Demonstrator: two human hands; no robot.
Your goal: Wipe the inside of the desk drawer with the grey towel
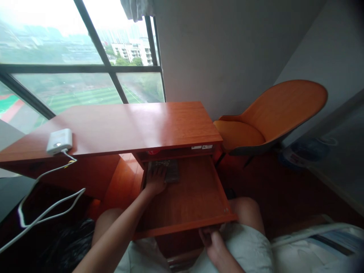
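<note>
A wooden drawer is pulled out from under the desk, above my lap. Toward its back left lies a flat, dark grey packet with a pale pattern on top. My left hand reaches into the drawer and rests on the packet's left part, its fingers stretched out flat. Below the right end of the drawer's front edge is my right hand. Its fingers are bent up against the underside of that edge, and the fingertips are partly hidden.
On the reddish wooden desk stands a white device with a white cable trailing down at left. An orange chair is to the right, near a large water bottle. A black plastic bag lies low at left.
</note>
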